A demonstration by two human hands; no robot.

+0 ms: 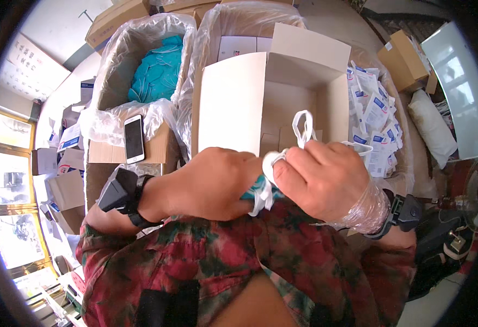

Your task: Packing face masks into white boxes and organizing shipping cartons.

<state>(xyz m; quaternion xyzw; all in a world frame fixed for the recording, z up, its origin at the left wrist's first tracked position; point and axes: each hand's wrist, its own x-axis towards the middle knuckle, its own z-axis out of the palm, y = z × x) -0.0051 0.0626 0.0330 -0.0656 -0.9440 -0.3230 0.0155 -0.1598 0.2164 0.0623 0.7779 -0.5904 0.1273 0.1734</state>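
My left hand [217, 182] is closed round a teal face mask bundle [254, 189], most of it hidden behind the fingers. White ear loops [263, 200] hang from it between my hands. My right hand [326, 182] is closed too, pinching white elastic straps; one loop [303, 126] sticks up above its knuckles, and a rounded white end shows at the thumb. Both hands meet in front of my body, over the near edge of an open cardboard box [233, 103] with white flaps. How many masks are held I cannot tell.
A plastic-lined carton [113, 71] at the left holds a heap of teal masks [160, 71]. A phone [134, 139] lies on a carton before it. Right of the open box, a lined bin holds many white packets [375, 111]. Cartons [67, 191] are piled far left.
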